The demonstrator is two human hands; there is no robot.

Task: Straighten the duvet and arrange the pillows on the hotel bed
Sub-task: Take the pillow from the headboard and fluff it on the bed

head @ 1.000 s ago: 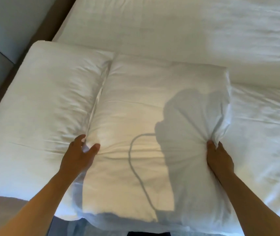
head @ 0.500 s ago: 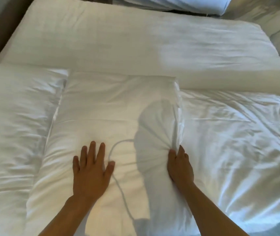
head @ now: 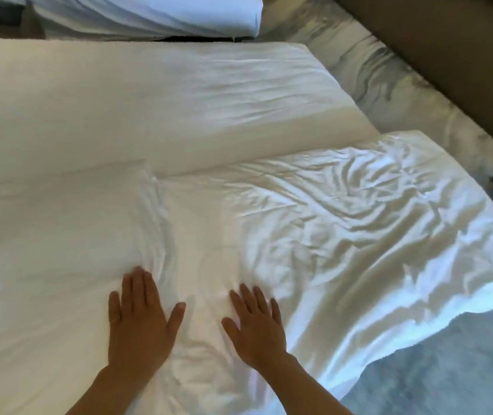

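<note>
A white pillow [head: 53, 229] lies at the left of the bed. My left hand [head: 140, 322] rests flat on its right edge, fingers straight and spread. My right hand [head: 254, 324] lies flat, fingers straight, on the wrinkled white duvet [head: 344, 229] just right of the pillow. The duvet's corner hangs over the bed's right edge. A smoother folded white layer [head: 164, 103] stretches across the bed beyond both hands.
Another white pillow [head: 149, 16] lies at the top, past the bed's far edge. Grey patterned carpet [head: 449, 369] shows at the lower right and along the right side. A brown wall or panel [head: 449, 55] runs diagonally at the upper right.
The view swung right. My right hand let go of the pillow's side and now lies flat on the duvet. My left hand moved toward the pillow's right edge.
</note>
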